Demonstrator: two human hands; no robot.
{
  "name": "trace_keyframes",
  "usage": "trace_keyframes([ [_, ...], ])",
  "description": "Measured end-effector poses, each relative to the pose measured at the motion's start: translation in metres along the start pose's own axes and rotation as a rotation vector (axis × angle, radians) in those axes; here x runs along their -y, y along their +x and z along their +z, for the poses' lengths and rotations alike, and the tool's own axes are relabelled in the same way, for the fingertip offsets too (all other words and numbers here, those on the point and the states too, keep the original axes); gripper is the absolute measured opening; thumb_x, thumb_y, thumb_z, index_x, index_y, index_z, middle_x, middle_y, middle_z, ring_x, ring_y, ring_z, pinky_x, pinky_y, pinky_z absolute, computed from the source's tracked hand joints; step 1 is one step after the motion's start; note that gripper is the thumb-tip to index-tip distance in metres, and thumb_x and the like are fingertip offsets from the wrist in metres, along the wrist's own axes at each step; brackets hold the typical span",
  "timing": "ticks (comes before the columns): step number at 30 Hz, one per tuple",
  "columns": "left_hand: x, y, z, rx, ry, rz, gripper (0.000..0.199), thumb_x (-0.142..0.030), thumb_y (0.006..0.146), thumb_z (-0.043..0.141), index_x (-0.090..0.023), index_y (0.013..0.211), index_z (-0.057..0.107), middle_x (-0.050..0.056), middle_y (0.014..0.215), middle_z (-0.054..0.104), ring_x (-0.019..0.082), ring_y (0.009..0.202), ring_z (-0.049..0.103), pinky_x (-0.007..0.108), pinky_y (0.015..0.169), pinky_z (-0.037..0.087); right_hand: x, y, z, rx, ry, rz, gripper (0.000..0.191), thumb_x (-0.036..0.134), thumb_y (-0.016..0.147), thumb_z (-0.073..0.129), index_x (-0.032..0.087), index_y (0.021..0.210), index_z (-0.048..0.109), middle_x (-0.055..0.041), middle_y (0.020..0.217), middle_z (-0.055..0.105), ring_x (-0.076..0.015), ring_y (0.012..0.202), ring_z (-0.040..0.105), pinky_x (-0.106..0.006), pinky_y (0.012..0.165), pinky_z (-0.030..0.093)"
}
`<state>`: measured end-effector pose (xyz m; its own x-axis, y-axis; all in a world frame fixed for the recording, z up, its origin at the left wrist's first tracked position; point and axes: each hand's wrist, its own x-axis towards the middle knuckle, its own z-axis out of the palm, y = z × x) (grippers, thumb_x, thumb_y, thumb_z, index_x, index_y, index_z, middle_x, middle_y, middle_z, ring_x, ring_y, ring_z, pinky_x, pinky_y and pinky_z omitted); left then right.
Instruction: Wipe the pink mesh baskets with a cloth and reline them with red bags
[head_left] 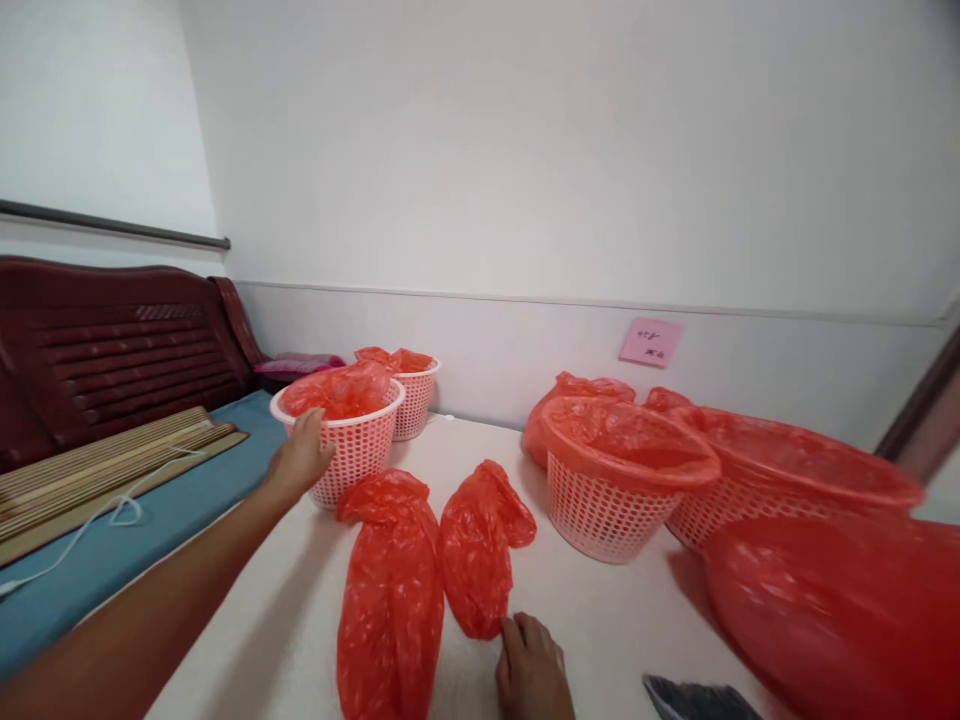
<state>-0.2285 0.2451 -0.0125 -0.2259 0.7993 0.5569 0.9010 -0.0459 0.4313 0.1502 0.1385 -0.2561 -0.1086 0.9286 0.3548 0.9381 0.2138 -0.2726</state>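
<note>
Left hand at the rim of the near-left white basket, fingers partly curled against it; cannot tell if it grips. Right hand low in view, fingers loosely bent, fingertips at the bottom end of the smaller red bag; pinch or mere touch, cannot tell. Longer red bag lies alongside, between the two arms, upper end close by the near-left basket. That basket holds red plastic; a second basket stands behind it, likewise filled.

To the right: lined round basket, red film folded over its rim; wider lined basket beside it; red bundle behind, against the wall. Large red bag bulges across the near right corner. Dark item at the bottom edge, cut off.

Worktop white, shadowed beneath the left arm. Beyond its left side, dark wooden seat, blue cushion, slatted mat, white cable. Pale wall; pink note on it, handwritten.
</note>
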Motion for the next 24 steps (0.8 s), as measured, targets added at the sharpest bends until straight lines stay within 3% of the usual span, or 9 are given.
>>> trace_keyframes([
  [5, 0.011, -0.003, 0.000, 0.108, 0.194, -0.019, 0.033, -0.027, 0.088, 0.051, -0.011, 0.117, 0.055, 0.018, 0.128, 0.049, 0.029, 0.103, 0.059, 0.045, 0.087, 0.047, 0.008, 0.000, -0.011, -0.001, 0.011, 0.017, 0.037, 0.004, 0.079, 0.048, 0.022, 0.106, 0.066, -0.0091, 0.109, 0.064, -0.0244, 0.103, 0.059, -0.037, 0.092, 0.043],
  [11, 0.015, -0.034, 0.000, 0.118, 0.311, -0.004, 0.032, -0.042, 0.094, 0.040, -0.013, 0.097, 0.055, 0.008, 0.103, 0.049, 0.022, 0.087, 0.056, 0.033, 0.074, 0.044, 0.015, -0.002, -0.022, -0.014, 0.056, 0.028, 0.035, 0.004, 0.081, 0.046, 0.023, 0.103, 0.065, -0.0074, 0.108, 0.063, -0.0236, 0.102, 0.057, -0.037, 0.090, 0.041],
  [16, 0.019, -0.060, -0.003, 0.094, 0.305, 0.030, 0.026, -0.039, 0.096, 0.040, -0.016, 0.085, 0.049, 0.000, 0.090, 0.042, 0.014, 0.078, 0.050, 0.024, 0.065, 0.034, 0.019, -0.003, -0.025, -0.019, 0.072, 0.057, 0.036, 0.001, 0.078, 0.046, 0.021, 0.101, 0.065, -0.0079, 0.106, 0.062, -0.0233, 0.100, 0.056, -0.037, 0.091, 0.040],
  [24, 0.026, -0.068, 0.003, 0.110, 0.304, 0.044, 0.023, -0.040, 0.095, 0.037, -0.020, 0.085, 0.044, 0.001, 0.091, 0.041, 0.015, 0.074, 0.052, 0.025, 0.058, 0.032, 0.017, -0.004, -0.018, -0.058, 0.088, 0.065, 0.034, 0.001, 0.075, 0.049, 0.021, 0.098, 0.065, -0.0084, 0.104, 0.062, -0.0237, 0.098, 0.056, -0.037, 0.089, 0.040],
])
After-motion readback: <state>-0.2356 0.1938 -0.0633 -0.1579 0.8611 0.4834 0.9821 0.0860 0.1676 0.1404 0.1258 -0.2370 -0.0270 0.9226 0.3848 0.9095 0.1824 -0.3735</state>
